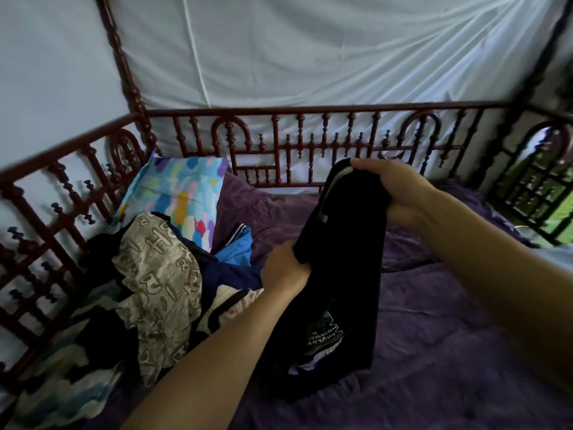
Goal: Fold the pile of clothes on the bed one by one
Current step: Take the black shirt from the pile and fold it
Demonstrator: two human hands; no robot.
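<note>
Right hand: up high it goes, the right hand (395, 189) clamps the top end of a black printed shirt (344, 274), fingers curled over the bunched cloth and thumb tucked beneath.
Left hand: lower down, the left hand (283, 271) grips the shirt's left edge about midway, fingers wrapped into the fabric.
Black printed shirt: it hangs in a long, narrow drape between the two hands, held above the bed at the top, while its bottom end lies crumpled on the purple bedspread (449, 352). A pale-edged neckline shows just beside the right hand's fingers.
Print: a pale graphic (322, 339) sits near the shirt's lower end, and its lettering reads mirrored.
Pile of clothes: the pile of clothes (173, 290) lies heaped at the left side of the bed, just beside the left forearm.
On top of the pile: a beige garment with large letters (155, 268) is draped over dark pieces, and a bright blue garment (235, 243) pokes out at the far edge, near the left hand.
Pillow: a pillow with coloured patches (183, 193) leans at the head corner, behind the pile.
Bed frame: a dark red railing with turned spindles (310, 141) runs round the far and left sides.
Beyond the railing: white cloth (310, 51) is stretched behind and above.
</note>
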